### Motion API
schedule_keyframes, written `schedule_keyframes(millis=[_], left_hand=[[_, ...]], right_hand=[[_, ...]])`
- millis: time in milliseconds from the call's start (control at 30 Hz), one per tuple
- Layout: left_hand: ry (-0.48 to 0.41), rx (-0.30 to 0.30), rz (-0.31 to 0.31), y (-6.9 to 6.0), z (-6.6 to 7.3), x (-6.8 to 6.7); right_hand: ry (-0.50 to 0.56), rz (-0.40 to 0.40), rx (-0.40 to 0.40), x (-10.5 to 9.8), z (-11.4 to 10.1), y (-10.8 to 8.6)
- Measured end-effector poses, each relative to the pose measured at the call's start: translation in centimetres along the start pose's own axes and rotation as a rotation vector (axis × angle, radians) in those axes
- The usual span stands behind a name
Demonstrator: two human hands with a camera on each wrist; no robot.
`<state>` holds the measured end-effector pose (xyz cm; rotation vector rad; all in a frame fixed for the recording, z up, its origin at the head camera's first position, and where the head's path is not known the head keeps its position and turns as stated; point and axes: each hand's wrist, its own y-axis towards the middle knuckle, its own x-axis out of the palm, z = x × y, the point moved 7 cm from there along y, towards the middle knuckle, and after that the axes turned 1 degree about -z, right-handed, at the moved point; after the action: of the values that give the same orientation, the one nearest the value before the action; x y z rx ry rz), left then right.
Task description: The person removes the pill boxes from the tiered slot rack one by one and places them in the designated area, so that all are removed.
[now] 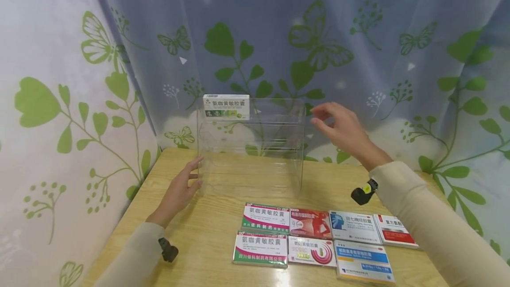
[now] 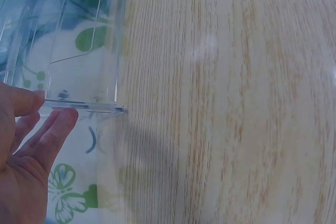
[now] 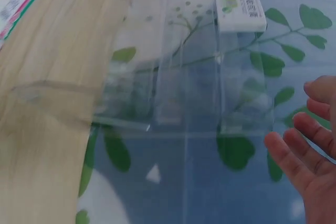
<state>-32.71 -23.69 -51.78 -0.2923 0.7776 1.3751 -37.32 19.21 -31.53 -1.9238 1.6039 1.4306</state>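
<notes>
In the head view a clear plastic tiered display rack point(image 1: 255, 176) stands on the table. One white and green medicine box point(image 1: 226, 107) sits upright on its top tier at the left, also seen in the right wrist view as a white box point(image 3: 240, 3). My left hand point(image 1: 181, 191) touches the rack's left side panel, its fingers point(image 2: 63, 119) at the panel edge in the left wrist view. My right hand point(image 1: 338, 127), bent at the fingers and holding nothing, hovers off the rack's upper right corner. In the right wrist view that hand point(image 3: 315, 156) is apart from the rack.
Two rows of medicine boxes lie flat in front of the rack: green and pink boxes point(image 1: 260, 248), a red box point(image 1: 311, 223), a white and blue box point(image 1: 354, 227), a blue-striped box point(image 1: 364, 261) and others. A patterned curtain point(image 1: 255, 25) hangs close behind the wooden table point(image 1: 199, 242).
</notes>
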Motion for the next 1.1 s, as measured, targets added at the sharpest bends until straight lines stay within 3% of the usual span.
schedule_keyframes(millis=[267,567,800,1100], left_hand=[[-0.008,-0.002,0.002,0.1,0.1,0.1],[-0.011,0.001,0.006,0.0,0.1,0.0],[-0.006,0.004,0.005,0.1,0.0,0.1],[-0.009,-0.01,0.006,0.0,0.0,0.1]], right_hand=[[0.022,-0.03,-0.033,2.6,-3.9,4.9],[0.038,-0.088,-0.065,5.9,-7.8,8.8],[-0.013,-0.16,-0.033,8.5,-9.0,10.4],[-0.114,-0.231,-0.04,11.3,-10.1,10.7]])
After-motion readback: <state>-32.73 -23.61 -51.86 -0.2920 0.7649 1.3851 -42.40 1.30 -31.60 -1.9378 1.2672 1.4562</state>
